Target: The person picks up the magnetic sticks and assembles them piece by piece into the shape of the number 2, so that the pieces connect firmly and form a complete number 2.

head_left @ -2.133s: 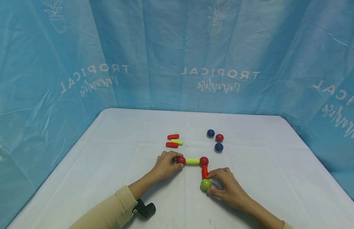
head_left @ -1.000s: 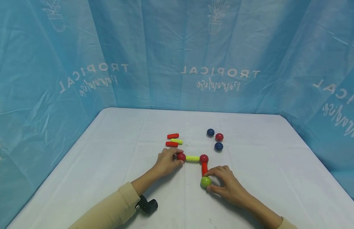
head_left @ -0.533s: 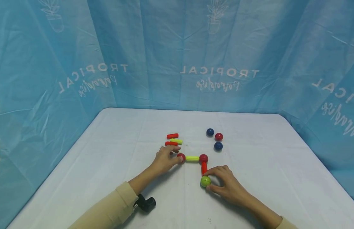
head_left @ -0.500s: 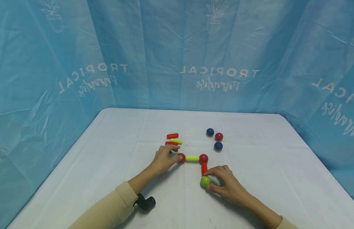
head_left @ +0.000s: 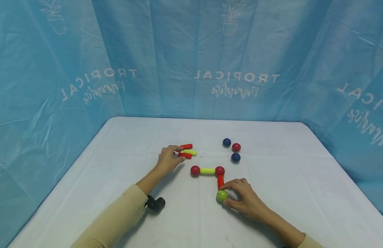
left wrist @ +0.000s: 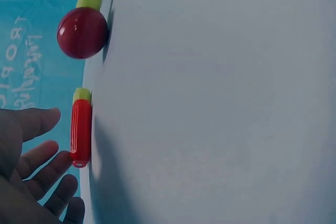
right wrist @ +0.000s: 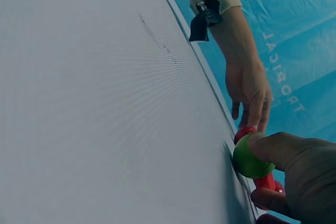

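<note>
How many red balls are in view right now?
3. A loose red ball lies beside two blue balls; an end red ball sits left of the connected yellow rod; a corner red ball joins that rod and a red rod.

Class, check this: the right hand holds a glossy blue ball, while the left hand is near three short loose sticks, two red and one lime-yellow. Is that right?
Not quite: the head view shows the right hand holding a glossy green ball, not blue. The rest stands.

Left fingers [left wrist: 52,170] spread apart, right fingers [head_left: 232,185] curved, pinching
</note>
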Action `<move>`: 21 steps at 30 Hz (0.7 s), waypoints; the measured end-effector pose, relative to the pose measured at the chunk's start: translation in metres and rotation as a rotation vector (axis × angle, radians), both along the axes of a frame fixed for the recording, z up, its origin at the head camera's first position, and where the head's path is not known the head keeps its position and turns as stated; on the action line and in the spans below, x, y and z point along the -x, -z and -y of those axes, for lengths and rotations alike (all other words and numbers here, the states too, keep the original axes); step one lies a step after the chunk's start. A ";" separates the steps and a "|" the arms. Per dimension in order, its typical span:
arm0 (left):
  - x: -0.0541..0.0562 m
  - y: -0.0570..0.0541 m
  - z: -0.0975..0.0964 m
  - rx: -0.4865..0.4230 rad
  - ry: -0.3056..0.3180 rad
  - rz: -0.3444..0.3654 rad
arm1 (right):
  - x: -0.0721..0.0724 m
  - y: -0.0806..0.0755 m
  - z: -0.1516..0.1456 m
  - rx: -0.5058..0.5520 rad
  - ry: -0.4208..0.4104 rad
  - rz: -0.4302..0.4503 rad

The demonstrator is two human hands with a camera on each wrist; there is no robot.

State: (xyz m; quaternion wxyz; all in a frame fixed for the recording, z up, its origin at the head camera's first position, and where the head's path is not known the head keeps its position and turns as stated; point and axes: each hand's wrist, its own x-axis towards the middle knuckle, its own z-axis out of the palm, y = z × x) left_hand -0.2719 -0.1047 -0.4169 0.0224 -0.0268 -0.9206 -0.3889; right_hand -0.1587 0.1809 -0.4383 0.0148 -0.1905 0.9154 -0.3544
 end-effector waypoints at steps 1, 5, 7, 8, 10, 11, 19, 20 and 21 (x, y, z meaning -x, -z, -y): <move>0.002 0.000 0.000 0.005 0.001 0.008 | 0.000 0.000 0.000 -0.001 0.001 0.000; 0.007 0.001 0.002 0.012 -0.004 0.051 | 0.000 -0.001 0.001 -0.005 0.005 0.006; 0.009 0.002 0.003 0.004 -0.006 0.073 | 0.000 -0.002 0.001 -0.005 0.008 0.015; 0.010 0.002 0.004 -0.001 -0.006 0.080 | -0.001 -0.002 0.001 -0.006 0.010 0.021; 0.012 0.004 0.005 -0.005 -0.001 0.084 | -0.001 -0.003 0.001 -0.007 0.015 0.032; 0.013 0.004 0.005 -0.007 0.000 0.084 | -0.001 -0.003 0.001 -0.007 0.018 0.037; 0.014 0.006 0.005 0.013 -0.016 0.089 | 0.000 -0.002 0.001 -0.006 0.024 0.036; 0.014 0.006 0.005 0.018 -0.018 0.090 | 0.000 -0.001 0.001 -0.007 0.024 0.036; 0.014 0.006 0.005 0.025 -0.018 0.087 | -0.001 -0.001 0.001 -0.006 0.023 0.035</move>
